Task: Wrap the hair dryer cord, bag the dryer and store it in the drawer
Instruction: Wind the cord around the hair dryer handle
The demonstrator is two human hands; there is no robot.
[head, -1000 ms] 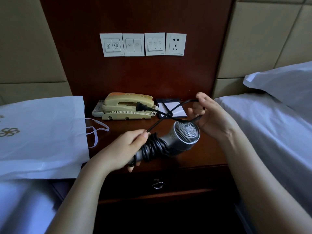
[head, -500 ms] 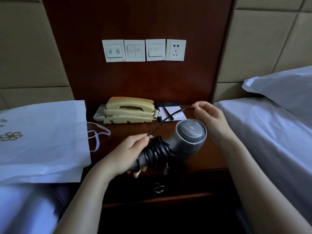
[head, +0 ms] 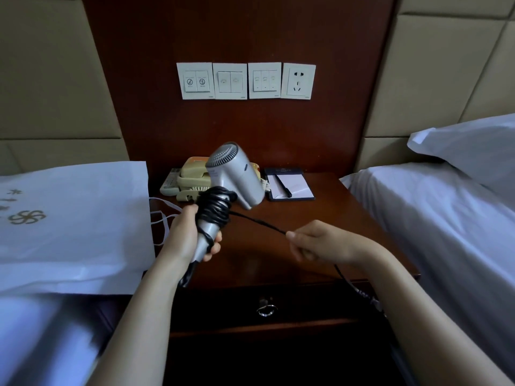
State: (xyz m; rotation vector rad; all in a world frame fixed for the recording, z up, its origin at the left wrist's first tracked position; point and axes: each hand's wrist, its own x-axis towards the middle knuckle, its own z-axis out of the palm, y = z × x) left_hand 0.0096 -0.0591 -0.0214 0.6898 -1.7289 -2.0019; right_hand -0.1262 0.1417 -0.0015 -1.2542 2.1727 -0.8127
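Both hands hold on: the left hand [head: 189, 235] grips the dryer [head: 237, 176], now swung upright before the phone [head: 192, 176]; the right hand [head: 315, 240], dropped nearer, pinches the cord [head: 259, 222] taut. Only a short tail seems unwrapped.

Two forearms, bare (all way to frame edge); left hand [head: 189, 235], right hand [head: 320, 243] likewise bare.
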